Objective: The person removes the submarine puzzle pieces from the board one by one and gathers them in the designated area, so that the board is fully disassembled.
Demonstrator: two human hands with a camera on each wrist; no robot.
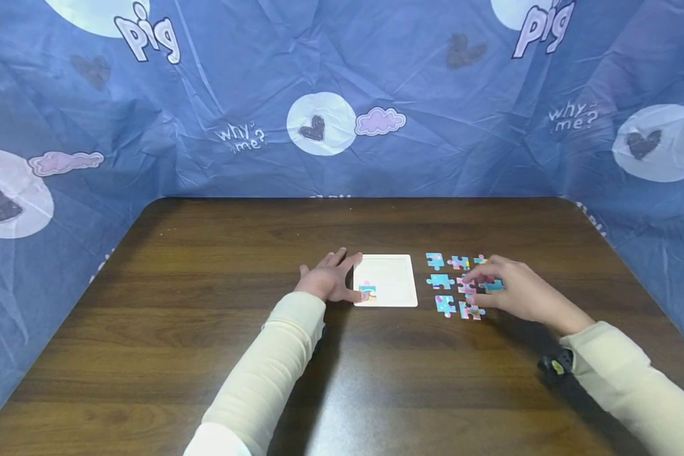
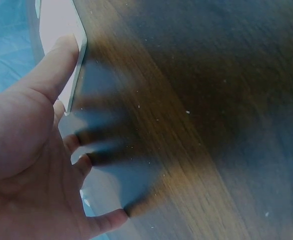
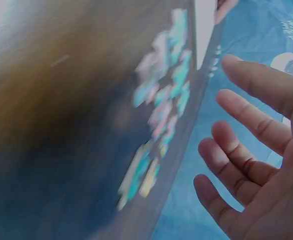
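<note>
A white puzzle tray (image 1: 390, 278) lies on the table with one jigsaw piece (image 1: 367, 291) in its near left corner. My left hand (image 1: 332, 278) is at the tray's left side, the thumb on its near left part beside that piece and the other fingers spread toward the back. In the left wrist view the thumb (image 2: 61, 60) rests on the tray's face. Over the loose jigsaw pieces (image 1: 440, 281) to the right hovers my right hand (image 1: 513, 288), which partly hides some of them. The right wrist view shows its fingers (image 3: 251, 117) loosely bent and apart, with nothing between them.
The loose pieces sit in rough rows right of the tray, blue and pink with some yellow. Beneath everything is a brown wooden table (image 1: 205, 304). A blue printed cloth (image 1: 330, 63) hangs behind it and along both sides. The right wrist wears a dark device (image 1: 555, 364).
</note>
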